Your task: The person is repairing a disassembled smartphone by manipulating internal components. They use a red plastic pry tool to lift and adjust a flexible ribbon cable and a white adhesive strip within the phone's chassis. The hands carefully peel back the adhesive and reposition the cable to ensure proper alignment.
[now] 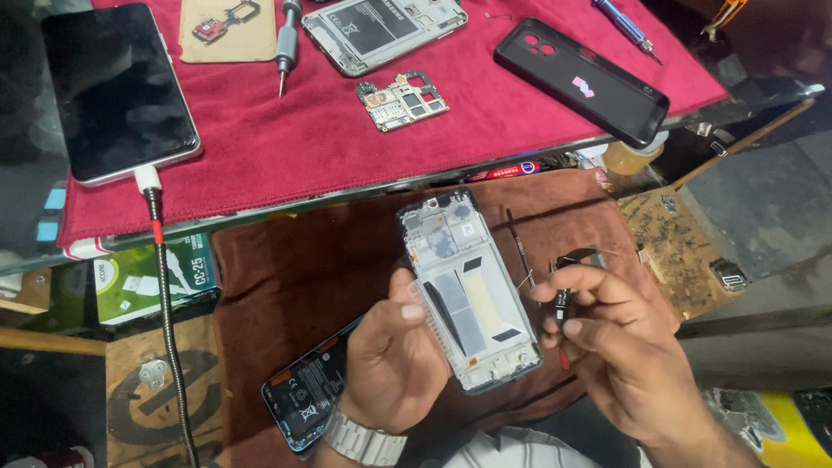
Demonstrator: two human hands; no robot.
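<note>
Brown cloth is sitting under the job. You're gripping the opened phone frame in your left hand, thumb on its left edge, insides facing up, tilted above your lap. Your right hand is pinching a small dark tool with a red end, tip just beside the frame's right edge. Looks like you're mid-teardown, working at that edge. Next move is calling for a steady frame and a light, exact tip. Battery pack is lying under your left wrist. Loose circuit board is resting on the red-covered table.
</note>
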